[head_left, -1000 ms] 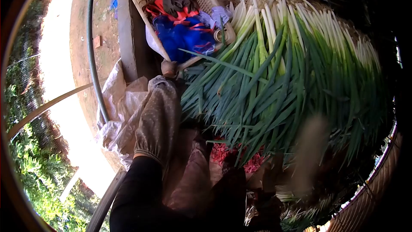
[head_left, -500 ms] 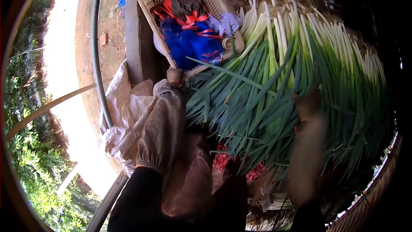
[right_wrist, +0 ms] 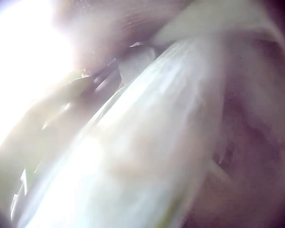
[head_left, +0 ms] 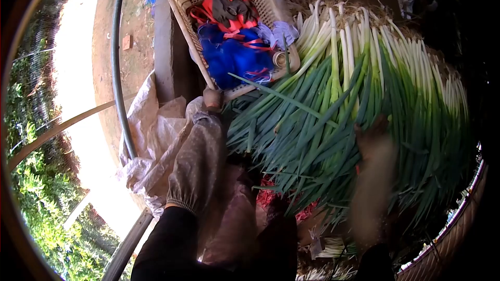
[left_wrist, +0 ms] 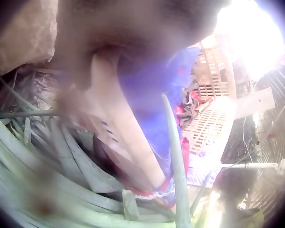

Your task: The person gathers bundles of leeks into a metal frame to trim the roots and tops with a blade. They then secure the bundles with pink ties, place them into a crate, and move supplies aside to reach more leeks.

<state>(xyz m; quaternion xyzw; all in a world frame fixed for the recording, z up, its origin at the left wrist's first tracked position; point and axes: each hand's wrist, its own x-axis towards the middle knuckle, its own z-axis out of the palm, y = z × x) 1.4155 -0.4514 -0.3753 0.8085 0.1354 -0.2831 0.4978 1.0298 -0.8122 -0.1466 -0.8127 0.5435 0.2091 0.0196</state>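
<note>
A heap of green onions (head_left: pixel 338 88) lies with white stems and roots at the far side and long green leaves toward me. My left hand (head_left: pixel 212 99) grips the near corner of a beige plastic basket (head_left: pixel 268 8); in the left wrist view the basket rim (left_wrist: pixel 128 128) runs up into that hand. Blue netting (head_left: pixel 229 60), red and dark cloth (head_left: pixel 232 8) and a roll of tape (head_left: pixel 279 60) lie inside the basket. My right hand (head_left: pixel 372 135) is down among the onion leaves. Its finger pose is blurred in the right wrist view, so I cannot tell what it holds.
Crumpled whitish plastic sheeting (head_left: pixel 151 140) lies left of my left sleeve. A metal pipe (head_left: pixel 115 47) stands by a concrete ledge (head_left: pixel 163 47). Red strips (head_left: pixel 265 195) lie below the leaves, with more onions (head_left: pixel 333 247) near my legs.
My right arm was a blur low on the right; it came forward, and the hand now lies among the leaves. The left hand stays at the basket corner. The head view shifted slightly.
</note>
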